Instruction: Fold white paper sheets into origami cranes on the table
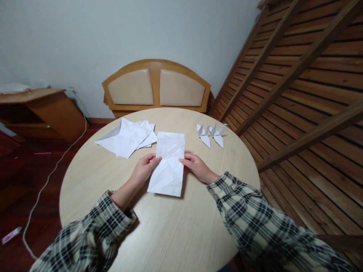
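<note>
A white sheet of paper, rectangular and marked with creases, is held between my two hands over the round table. My left hand pinches its left edge, thumb on top. On the opposite edge my right hand grips it the same way; the fingers beneath are mostly hidden. Behind and to the left lies a loose pile of creased white paper. Two folded paper cranes stand at the back right, one crane beside the other crane, nearly touching.
The round pale wood table fills the middle. Behind it is a headboard with two cream panels against the wall. Wooden slats rise on the right. A cabinet stands left, with a white cable along the floor.
</note>
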### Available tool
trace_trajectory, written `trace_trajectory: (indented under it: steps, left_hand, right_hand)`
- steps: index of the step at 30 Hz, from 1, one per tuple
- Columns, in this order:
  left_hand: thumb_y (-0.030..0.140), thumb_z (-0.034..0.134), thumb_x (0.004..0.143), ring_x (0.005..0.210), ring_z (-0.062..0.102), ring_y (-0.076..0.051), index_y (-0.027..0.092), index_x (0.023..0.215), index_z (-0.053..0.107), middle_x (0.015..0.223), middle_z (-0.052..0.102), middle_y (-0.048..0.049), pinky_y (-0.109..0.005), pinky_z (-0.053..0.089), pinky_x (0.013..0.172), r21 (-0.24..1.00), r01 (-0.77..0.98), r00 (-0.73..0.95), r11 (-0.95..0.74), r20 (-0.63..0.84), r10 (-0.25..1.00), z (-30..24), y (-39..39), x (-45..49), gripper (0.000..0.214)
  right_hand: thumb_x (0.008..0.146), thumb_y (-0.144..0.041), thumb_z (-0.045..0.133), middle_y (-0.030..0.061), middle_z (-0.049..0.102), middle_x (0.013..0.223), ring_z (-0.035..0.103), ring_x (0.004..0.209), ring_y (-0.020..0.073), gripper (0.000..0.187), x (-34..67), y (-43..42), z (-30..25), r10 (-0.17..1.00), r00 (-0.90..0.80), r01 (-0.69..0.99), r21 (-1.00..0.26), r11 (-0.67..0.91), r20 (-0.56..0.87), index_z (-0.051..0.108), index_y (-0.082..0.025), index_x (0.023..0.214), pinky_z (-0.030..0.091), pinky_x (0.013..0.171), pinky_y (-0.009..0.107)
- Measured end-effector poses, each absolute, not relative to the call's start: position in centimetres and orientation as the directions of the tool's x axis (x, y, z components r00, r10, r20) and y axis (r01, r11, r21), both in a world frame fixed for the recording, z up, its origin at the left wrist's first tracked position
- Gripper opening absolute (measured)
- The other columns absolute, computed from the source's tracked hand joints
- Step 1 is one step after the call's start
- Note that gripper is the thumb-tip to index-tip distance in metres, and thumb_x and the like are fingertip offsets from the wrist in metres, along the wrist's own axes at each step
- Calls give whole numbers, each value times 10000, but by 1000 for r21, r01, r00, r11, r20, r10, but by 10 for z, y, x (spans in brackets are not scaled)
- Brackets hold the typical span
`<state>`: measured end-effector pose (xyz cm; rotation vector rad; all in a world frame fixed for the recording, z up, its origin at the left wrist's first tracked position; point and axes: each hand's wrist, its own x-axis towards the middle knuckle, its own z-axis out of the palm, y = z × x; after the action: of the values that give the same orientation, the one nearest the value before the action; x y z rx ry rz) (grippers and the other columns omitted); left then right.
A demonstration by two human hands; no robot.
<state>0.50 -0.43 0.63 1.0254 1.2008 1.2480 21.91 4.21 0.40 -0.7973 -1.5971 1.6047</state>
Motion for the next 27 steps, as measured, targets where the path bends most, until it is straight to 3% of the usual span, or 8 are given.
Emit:
trace_trajectory:
  steps: [6,12,19,27]
  left_hand:
    - [405,779,716,556,554,-131,139,813,671,704,646,-23,-233,407,503,992,-75,11,100,-99,995,7,-5,6,303]
    - [422,772,726,574,555,-137,142,805,672,706,641,-24,-234,408,515,995,-21,86,93,-91,992,8,-8,7,307]
    - [430,767,736,565,547,-137,136,816,673,703,636,-36,-235,407,509,996,-28,96,86,-83,992,7,-7,6,318]
    - [431,761,744,606,553,-142,137,836,670,746,634,-45,-241,429,534,997,-18,129,73,-70,989,12,-10,9,321]
  right_hand:
    - [771,-489,734,82,726,963,651,927,216,400,217,40,-2,764,-645,-84,-993,-78,-6,698,-149,980,493,922,421]
    - [760,-428,757,95,706,1155,644,1065,248,423,218,40,-7,799,-600,-33,-999,23,38,679,-184,1096,460,1015,475]
    - [780,-450,737,89,700,1190,640,1080,256,400,219,42,-8,810,-582,-10,-997,81,72,687,-198,1088,442,1036,501]
    - [797,-576,682,88,715,1100,658,989,229,463,217,40,-8,819,-573,-57,-998,-12,23,688,-189,1052,494,952,423]
